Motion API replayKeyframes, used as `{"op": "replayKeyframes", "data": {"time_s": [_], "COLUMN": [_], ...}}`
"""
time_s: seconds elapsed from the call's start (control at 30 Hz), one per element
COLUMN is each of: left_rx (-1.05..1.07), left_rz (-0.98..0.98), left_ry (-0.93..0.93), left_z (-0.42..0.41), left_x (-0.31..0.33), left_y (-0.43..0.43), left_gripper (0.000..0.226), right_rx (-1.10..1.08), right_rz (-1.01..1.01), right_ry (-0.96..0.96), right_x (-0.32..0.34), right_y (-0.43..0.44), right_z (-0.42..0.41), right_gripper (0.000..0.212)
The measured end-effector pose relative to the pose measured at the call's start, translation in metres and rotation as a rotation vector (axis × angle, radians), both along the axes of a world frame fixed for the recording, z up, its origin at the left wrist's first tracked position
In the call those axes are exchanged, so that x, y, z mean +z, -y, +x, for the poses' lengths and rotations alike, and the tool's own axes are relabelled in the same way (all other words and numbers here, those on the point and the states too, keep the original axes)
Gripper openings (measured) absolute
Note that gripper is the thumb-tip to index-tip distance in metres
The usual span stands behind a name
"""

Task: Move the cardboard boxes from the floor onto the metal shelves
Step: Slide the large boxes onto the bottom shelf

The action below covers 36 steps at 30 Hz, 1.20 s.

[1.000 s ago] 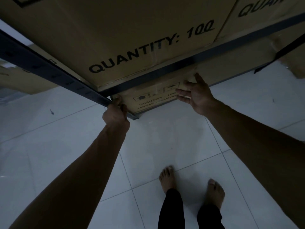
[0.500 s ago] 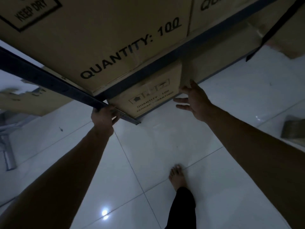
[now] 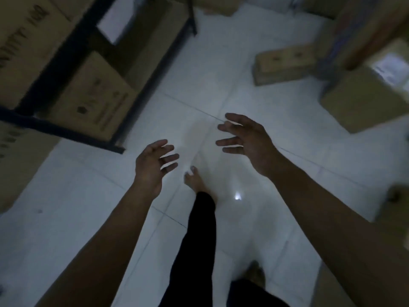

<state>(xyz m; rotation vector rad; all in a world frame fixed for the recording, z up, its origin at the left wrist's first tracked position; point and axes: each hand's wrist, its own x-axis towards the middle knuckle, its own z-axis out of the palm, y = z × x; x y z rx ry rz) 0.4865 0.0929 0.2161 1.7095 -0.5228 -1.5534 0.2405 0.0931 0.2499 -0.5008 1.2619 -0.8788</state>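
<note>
Empty and spread-fingered, the left hand (image 3: 152,165) and right hand (image 3: 245,140) hover over the pale tiled floor (image 3: 66,196), so it seems best to square up to the small brown cardboard box (image 3: 285,63) lying far right, well apart from the dark metal shelf (image 3: 66,47) at left, and grip its opposite sides.

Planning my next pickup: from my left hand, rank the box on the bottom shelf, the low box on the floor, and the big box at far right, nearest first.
From the left hand:
1. shelf box, just left
2. low floor box, ahead right
3. big box, far right
</note>
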Motion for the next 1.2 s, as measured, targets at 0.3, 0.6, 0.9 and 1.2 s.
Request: {"op": "replayKeyframes", "data": {"time_s": [0.3,0.6,0.9,1.2], "left_rx": [-0.623,-1.24,-1.324,-1.172], "left_rz": [0.062,0.266,0.568,0.661], "left_ry": [-0.052,0.018,0.124,0.13], "left_z": [-0.217,-0.355,-0.446,-0.458], "left_x": [0.02,-0.055,-0.144,-0.186], "left_y": [-0.152,-0.295,-0.414,-0.447], "left_gripper": [0.018,0.014,0.039,0.064], "right_rx": [-0.476,-0.911,-0.734,-0.238], "right_rz": [0.055,0.299,0.63,0.992], "right_ry": [-0.152,-0.277,-0.607,-0.896], "right_x": [0.031,-0.039,-0.148,-0.195], "right_y": [-0.255,-0.475,-0.617,-0.624], "right_z": [-0.155,-0.231,-0.344,-0.408], "right_gripper": [0.028,0.026,0.066,0.131]}}
